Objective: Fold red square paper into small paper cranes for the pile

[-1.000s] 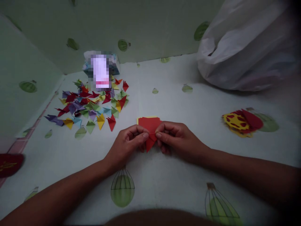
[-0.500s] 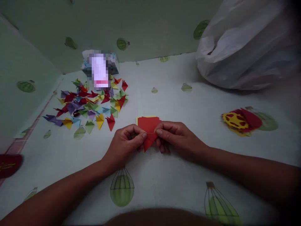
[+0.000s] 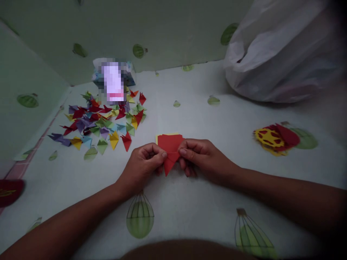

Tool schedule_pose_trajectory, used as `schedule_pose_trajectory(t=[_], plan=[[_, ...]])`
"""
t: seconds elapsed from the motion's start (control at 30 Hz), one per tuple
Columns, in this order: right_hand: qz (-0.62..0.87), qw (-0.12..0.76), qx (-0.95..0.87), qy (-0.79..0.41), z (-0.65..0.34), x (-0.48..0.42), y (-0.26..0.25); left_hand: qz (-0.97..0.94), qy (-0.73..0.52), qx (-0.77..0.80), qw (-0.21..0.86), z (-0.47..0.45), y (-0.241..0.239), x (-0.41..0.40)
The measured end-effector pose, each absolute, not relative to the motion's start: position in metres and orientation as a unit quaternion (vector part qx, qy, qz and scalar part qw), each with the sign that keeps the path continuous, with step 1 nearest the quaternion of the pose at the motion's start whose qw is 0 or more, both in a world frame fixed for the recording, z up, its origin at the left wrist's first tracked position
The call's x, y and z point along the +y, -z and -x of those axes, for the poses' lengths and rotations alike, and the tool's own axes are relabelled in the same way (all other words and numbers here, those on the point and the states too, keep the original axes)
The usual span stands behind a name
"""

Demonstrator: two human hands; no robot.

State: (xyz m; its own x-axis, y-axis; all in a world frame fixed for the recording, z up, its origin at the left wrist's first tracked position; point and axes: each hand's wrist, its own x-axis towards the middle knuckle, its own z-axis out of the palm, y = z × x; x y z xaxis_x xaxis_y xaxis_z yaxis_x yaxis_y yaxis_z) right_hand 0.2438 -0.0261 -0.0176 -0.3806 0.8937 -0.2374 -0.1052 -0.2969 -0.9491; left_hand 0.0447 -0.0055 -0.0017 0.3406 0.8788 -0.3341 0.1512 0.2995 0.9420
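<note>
Centred on the counter (image 3: 184,206), the red folded paper (image 3: 167,168) points toward six o'clock, pinched between two hands. The left hand (image 3: 148,162) has its grip closed, thumb over fingers, on the nine o'clock edge; the right hand (image 3: 199,155) pinches the three o'clock edge likewise, apparently to keep the crease level and taut. A red-topped stack of squares (image 3: 171,141) sits just beyond at twelve, perhaps for easy reach.

At ten o'clock, folded paper pieces (image 3: 103,131) lie clustered, presumably set aside to leave working room. A bright, pixelated panel (image 3: 113,79) stands before a patterned box (image 3: 131,74) at eleven, seemingly propped by it. Yellow-and-red cutouts (image 3: 271,138) lie near three, a white bag (image 3: 265,68) at two. Balloon prints cover the dim counter and green walls (image 3: 176,32).
</note>
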Motion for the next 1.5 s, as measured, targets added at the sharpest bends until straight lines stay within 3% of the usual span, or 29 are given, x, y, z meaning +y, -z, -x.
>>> schedule_pose_trajectory(t=[0.33,0.53,1.5], plan=[[0.425,0.318,-0.494,-0.689,-0.2411,-0.0267,0.0113,-0.540,-0.271,0.464,0.648,-0.0460,-0.0009,-0.0082],[0.429,0.350,-0.464,-0.692,-0.2416,-0.0282,0.0157,-0.516,-0.273,0.434,0.686,-0.0454,0.0017,-0.0069],[0.426,0.311,-0.551,-0.647,-0.2422,-0.0272,0.0092,-0.584,-0.269,0.438,0.628,-0.0437,0.0031,-0.0096]])
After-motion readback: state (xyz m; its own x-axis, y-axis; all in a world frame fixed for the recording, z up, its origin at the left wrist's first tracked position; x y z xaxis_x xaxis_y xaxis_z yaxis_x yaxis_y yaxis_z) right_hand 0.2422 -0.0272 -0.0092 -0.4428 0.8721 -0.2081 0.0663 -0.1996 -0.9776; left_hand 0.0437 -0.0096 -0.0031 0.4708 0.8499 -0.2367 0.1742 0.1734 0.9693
